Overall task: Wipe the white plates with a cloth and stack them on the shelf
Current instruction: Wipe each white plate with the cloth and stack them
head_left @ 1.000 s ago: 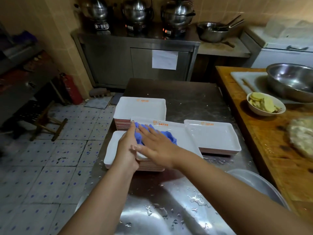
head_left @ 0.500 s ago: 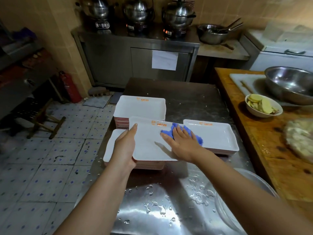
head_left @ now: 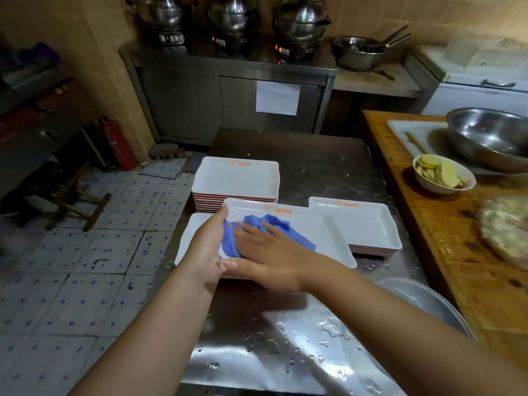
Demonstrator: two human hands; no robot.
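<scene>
Wet steel table (head_left: 285, 338) — three plate stacks; left hand (head_left: 207, 250) grips plate (head_left: 323, 232) (right hand (head_left: 271, 261) flat on cloth (head_left: 274, 227)).

i have a single view, the head camera, worn on the person and looking forward and down over a wet steel table (head_left: 285, 332). it sits close above the work: both forearms enter from the bottom edge, and the left hand (head_left: 205, 247) and right hand (head_left: 274, 252) meet near the middle of the picture. the lens is wide, so edges bend; the tiled floor (head_left: 71, 267) fills the left side, a wooden counter (head_left: 463, 267) the right, and a steel cabinet (head_left: 228, 101) stands across the far top. there is no second view to share anything with.
</scene>
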